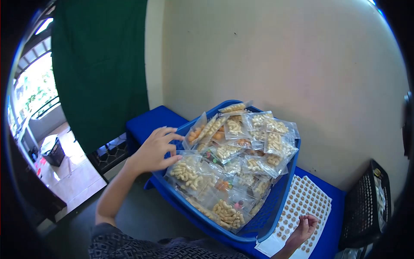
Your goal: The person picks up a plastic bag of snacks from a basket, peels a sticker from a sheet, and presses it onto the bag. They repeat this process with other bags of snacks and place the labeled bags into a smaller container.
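A blue basket (282, 209) on a blue-covered table holds many clear packets of snacks, mostly pale curled pieces, some orange. My left hand (161, 149) is over the basket's left rim, fingers apart, beside a packet of pale curls (185, 175) and one with orange pieces (196, 133). Nothing shows in its grasp. Right of the basket lie white sheets (308, 196) with rows of round brown stickers. Over their lower part is my right hand (305, 228), its fingers curled together; whether something small is between them cannot be made out.
A black perforated crate (362, 211) stands at the right, with clear plastic inside. The blue table cloth (155, 121) shows behind the basket. A green curtain (101, 69) hangs at the left, near a doorway and a dark box (52, 151) on the floor outside.
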`<state>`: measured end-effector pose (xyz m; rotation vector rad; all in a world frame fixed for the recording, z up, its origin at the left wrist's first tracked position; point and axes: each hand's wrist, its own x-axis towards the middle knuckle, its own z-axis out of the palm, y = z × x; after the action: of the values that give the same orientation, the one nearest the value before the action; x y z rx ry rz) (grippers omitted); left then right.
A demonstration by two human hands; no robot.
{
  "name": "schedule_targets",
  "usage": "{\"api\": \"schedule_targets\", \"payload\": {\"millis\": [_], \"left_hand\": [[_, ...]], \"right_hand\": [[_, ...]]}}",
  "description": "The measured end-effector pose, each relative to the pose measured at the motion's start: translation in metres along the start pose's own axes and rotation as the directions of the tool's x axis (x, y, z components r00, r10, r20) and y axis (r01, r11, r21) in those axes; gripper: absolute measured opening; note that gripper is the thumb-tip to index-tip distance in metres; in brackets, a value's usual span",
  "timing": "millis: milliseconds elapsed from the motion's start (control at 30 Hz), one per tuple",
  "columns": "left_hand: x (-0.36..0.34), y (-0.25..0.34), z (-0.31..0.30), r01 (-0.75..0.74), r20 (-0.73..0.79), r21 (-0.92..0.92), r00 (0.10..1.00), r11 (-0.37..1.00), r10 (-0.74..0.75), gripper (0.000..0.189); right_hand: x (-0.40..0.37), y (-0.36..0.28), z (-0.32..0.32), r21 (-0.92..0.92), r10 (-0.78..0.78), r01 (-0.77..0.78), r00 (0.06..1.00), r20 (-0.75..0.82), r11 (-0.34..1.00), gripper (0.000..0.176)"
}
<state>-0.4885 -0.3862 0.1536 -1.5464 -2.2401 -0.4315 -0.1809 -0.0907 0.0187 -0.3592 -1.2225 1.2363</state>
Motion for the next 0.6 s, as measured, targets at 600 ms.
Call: {"api": "schedule_targets", "payload": {"millis": [600], "left_hand": [[0.116, -0.034, -0.005, -0.377, -0.070, -0.368, 0.923, 0.850, 0.379, 0.027]], "right_hand": [[-0.115, -0.069, 0.027, -0.512, -0.211, 0.022, 0.926, -0.314, 0.859, 0.010]]}}
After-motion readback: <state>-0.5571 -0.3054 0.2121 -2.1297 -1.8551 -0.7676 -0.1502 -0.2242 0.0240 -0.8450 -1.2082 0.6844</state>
